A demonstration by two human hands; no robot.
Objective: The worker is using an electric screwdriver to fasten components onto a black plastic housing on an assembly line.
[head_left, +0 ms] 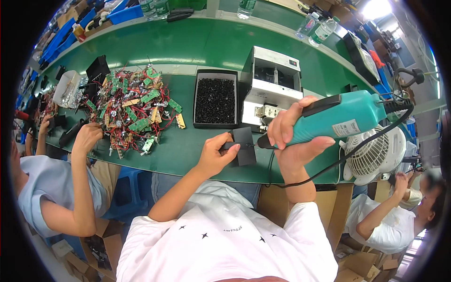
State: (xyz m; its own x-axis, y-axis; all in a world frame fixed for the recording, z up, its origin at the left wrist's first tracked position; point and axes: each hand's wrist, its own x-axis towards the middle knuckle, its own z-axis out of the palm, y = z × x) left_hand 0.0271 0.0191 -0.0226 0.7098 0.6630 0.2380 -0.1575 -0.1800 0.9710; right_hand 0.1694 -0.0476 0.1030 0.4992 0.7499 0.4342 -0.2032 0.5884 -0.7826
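Observation:
My right hand is wrapped round a teal electric screwdriver with a black nose and a black cable. The tool lies nearly level, its nose pointing left at a flat black plastic part. My left hand is closed on the left side of that part, thumb and fingers pinching it near the table's front edge. The screwdriver's tip is at or just beside the part; whether it touches a screw is too small to tell. Just beyond my hands stands a white-and-black screw feeder machine.
A black box full of small black screws stands left of the machine. Farther left lies a heap of green circuit boards with red wires. A white fan is at right. Co-workers sit on both sides, one hand by the heap.

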